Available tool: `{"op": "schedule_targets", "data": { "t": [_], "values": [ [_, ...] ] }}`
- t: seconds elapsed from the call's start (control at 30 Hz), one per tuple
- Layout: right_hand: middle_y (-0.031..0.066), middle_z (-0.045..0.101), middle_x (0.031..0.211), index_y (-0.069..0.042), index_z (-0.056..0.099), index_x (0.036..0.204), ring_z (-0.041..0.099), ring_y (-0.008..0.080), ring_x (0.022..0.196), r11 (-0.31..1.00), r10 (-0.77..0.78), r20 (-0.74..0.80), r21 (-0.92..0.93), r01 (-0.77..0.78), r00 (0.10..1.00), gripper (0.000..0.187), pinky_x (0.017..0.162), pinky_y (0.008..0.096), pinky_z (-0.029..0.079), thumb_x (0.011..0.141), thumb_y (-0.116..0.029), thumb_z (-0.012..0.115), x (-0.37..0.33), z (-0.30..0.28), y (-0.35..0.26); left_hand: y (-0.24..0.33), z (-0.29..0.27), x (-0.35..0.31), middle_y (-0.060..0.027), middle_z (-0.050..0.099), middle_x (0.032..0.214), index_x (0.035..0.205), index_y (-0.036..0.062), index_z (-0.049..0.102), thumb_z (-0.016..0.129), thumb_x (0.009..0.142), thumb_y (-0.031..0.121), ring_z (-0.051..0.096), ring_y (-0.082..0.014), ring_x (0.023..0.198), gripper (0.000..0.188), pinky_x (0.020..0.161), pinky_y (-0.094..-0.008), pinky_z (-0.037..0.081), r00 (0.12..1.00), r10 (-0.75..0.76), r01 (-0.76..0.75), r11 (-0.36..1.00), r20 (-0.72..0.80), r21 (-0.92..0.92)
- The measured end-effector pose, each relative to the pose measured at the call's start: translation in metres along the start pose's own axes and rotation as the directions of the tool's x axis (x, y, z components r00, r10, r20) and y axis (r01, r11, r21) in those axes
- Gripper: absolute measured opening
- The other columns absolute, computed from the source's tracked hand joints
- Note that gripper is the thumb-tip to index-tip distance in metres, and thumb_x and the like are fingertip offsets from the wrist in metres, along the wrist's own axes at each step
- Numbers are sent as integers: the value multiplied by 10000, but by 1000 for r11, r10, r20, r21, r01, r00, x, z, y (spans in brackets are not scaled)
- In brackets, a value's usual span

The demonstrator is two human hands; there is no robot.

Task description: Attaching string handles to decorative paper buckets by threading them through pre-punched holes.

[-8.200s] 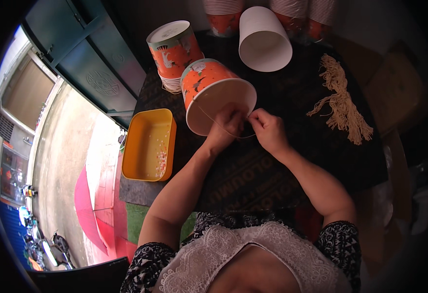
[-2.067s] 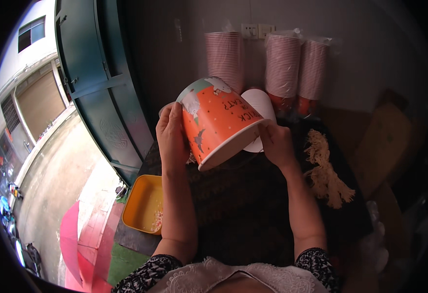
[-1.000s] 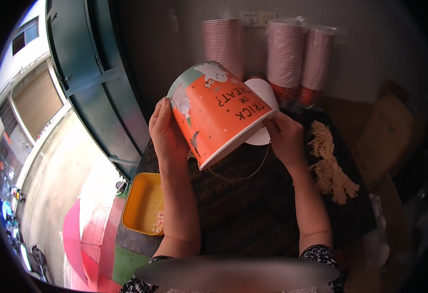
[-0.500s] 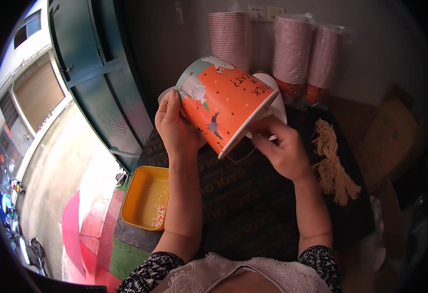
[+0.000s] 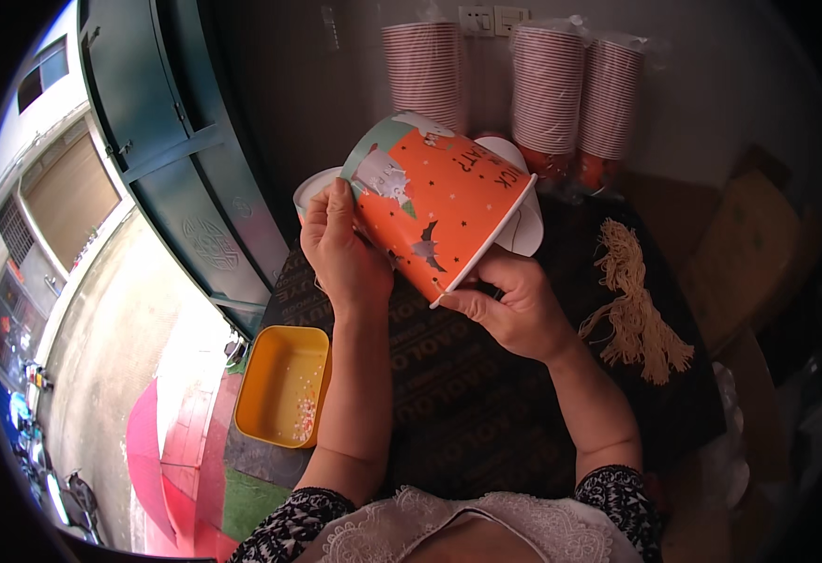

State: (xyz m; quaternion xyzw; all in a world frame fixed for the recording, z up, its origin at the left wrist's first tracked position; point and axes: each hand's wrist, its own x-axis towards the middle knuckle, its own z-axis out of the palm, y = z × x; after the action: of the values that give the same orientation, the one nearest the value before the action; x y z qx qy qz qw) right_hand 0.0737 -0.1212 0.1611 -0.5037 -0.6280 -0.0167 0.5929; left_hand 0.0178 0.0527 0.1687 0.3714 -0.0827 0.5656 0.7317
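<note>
- The left hand (image 5: pixel 340 258) has its fingers pressed together and wrapped against the side of the orange paper bucket (image 5: pixel 439 216), near the closed bottom end; the thumb is hidden behind the bucket.
- The right hand (image 5: pixel 514 305) has its fingers curled and pinched at the bucket's white rim, at about 5 o'clock on the rim; what is between the fingertips is too small to tell.
- The orange paper bucket is held up off the table, tilted on its side, mouth towards 4 o'clock, bottom towards 10 o'clock. It bears bat and star prints.
- Just behind the bucket, at 2 o'clock from it, a white bucket (image 5: pixel 521 211) lies on the dark table mat (image 5: pixel 467 413).
- At 3 o'clock from the right hand lies a bundle of tan strings (image 5: pixel 636 305) on the mat.
- At 7 o'clock from the left hand sits a yellow tray (image 5: pixel 284 385) holding small bits.
- At 12 o'clock, stacks of wrapped paper buckets (image 5: pixel 561 84) stand by the wall.
</note>
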Motion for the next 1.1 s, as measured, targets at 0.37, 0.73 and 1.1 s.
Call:
{"op": "schedule_targets", "data": {
  "t": [0.37,0.73,1.1],
  "values": [
    [83,554,746,-15,556,753,536,237,678,953,-103,-181,-299,45,978,153,603,340,447,763,-9,709,1,8,16,1,4,-2,-39,609,839,936,21,547,566,958,167,546,-65,705,148,657,-196,464,945,315,-295,935,-81,195],
    [98,581,825,-23,575,825,562,300,783,813,-204,-92,-570,116,975,200,694,378,470,719,-40,744,1,8,-2,23,10,-9,-25,608,840,964,27,578,565,956,165,538,-58,724,138,667,-181,451,840,542,-500,780,-7,378],
    [84,605,899,9,632,962,594,196,781,843,-317,-252,-517,150,914,175,679,301,499,804,-50,678,-18,-40,-58,110,27,1,-54,628,779,937,9,595,568,947,156,570,-87,644,150,605,-200,481,859,502,-492,750,104,442]
  ]
}}
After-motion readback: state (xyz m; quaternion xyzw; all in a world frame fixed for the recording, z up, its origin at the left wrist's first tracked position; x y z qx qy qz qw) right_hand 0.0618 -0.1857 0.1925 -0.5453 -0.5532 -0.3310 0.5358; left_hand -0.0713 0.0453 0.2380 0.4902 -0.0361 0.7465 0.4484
